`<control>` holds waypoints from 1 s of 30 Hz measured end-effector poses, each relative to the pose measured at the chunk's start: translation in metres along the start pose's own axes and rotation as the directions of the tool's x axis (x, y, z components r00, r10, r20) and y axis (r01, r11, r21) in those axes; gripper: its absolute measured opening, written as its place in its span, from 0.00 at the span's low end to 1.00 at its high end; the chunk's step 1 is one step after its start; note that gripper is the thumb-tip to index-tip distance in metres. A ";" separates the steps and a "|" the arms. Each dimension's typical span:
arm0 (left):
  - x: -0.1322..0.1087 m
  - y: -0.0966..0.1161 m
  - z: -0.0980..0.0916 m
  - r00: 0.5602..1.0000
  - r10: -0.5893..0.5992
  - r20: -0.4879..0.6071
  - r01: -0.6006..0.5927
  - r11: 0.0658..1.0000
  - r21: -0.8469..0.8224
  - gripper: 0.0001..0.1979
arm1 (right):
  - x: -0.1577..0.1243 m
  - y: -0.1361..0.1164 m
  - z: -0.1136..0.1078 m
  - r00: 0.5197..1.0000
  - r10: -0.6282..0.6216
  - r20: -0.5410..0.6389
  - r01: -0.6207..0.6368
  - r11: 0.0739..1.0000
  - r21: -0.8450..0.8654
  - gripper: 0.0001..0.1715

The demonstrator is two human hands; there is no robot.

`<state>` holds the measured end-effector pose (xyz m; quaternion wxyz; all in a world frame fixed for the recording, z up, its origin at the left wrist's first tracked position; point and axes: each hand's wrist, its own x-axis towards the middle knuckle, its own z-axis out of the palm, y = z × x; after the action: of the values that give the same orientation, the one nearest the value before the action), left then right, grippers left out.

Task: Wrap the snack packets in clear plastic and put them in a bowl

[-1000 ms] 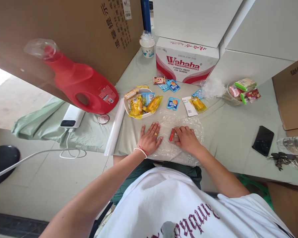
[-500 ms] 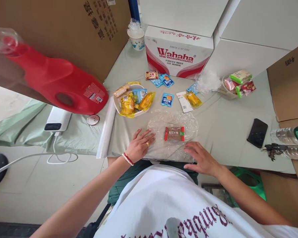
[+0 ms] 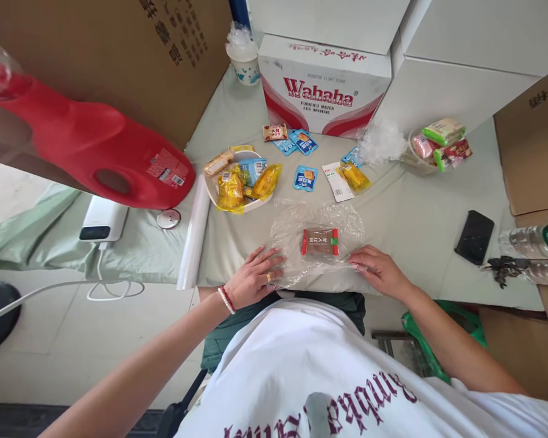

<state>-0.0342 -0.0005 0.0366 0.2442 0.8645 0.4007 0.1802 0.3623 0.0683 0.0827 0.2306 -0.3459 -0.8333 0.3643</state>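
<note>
A snack packet [image 3: 319,241] with a brown body and red ends lies on a round sheet of clear plastic film [image 3: 287,222] in front of me. My left hand [image 3: 254,277] rests flat at the film's left edge, its fingers stretched out and slightly apart. At the opposite edge my right hand [image 3: 380,271] pinches the film between thumb and fingers. Beyond the film lie a blue sachet [image 3: 305,179] and a yellow-wrapped snack [image 3: 354,177] on a white card. A white bowl [image 3: 256,206] holds several yellow and blue packets.
A roll of clear film [image 3: 194,237] and a red jug [image 3: 114,152] stand left. The Wahaba-style carton [image 3: 324,91] is at the back, beside crumpled clear plastic [image 3: 381,143]. A snack-filled bowl [image 3: 422,163], phone [image 3: 474,237], keys [image 3: 501,269] and bottles [image 3: 532,241] are right.
My right hand has moved up and closed its fingers on the film's right edge, which is now slightly lifted. My left hand has shifted a little lower. The view has tilted slightly.
</note>
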 end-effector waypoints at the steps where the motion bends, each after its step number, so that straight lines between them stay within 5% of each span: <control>1: 0.003 0.000 0.000 0.998 -0.032 -0.049 0.029 0.998 -0.060 0.10 | 0.005 -0.001 -0.005 1.000 0.022 0.000 -0.022 1.000 0.005 0.13; 5: 0.033 -0.013 -0.007 0.940 -0.267 -0.211 0.212 0.944 -0.252 0.12 | 0.018 0.007 -0.013 0.981 0.194 -0.023 -0.193 0.980 0.045 0.16; 10: 0.080 -0.045 -0.013 0.735 -0.572 -0.365 0.543 0.818 -0.188 0.12 | 0.030 0.037 -0.017 0.880 0.470 -0.072 -0.471 0.882 0.005 0.22; 15: 0.089 -0.047 -0.011 0.674 -0.541 -0.502 0.577 0.811 -0.100 0.14 | 0.061 0.037 -0.032 0.930 0.292 -0.224 -0.364 0.825 -0.432 0.22; 20: 0.062 0.006 0.003 0.516 -0.360 -0.777 0.623 0.781 0.052 0.10 | 0.123 0.016 -0.017 0.987 0.159 -0.015 -0.143 0.840 -0.524 0.24; 21: 0.059 0.020 0.007 0.535 -0.298 -0.791 0.603 0.790 0.111 0.09 | 0.135 0.015 -0.010 0.986 0.161 0.043 -0.114 0.839 -0.533 0.25; 26: 0.072 0.068 0.018 0.853 -0.026 -0.521 0.269 0.878 0.396 0.18 | 0.182 0.018 0.020 0.940 0.302 0.155 -0.152 0.783 -0.602 0.33; 30: 0.098 0.068 0.022 0.953 -0.106 -0.285 0.223 0.881 0.418 0.21 | 0.192 0.012 0.009 0.869 0.437 0.232 -0.275 0.817 -0.507 0.19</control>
<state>0.0780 0.0316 0.0690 0.0012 0.8296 0.5315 0.1712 0.2356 0.2125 0.0933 -0.0775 -0.4744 -0.8410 0.2483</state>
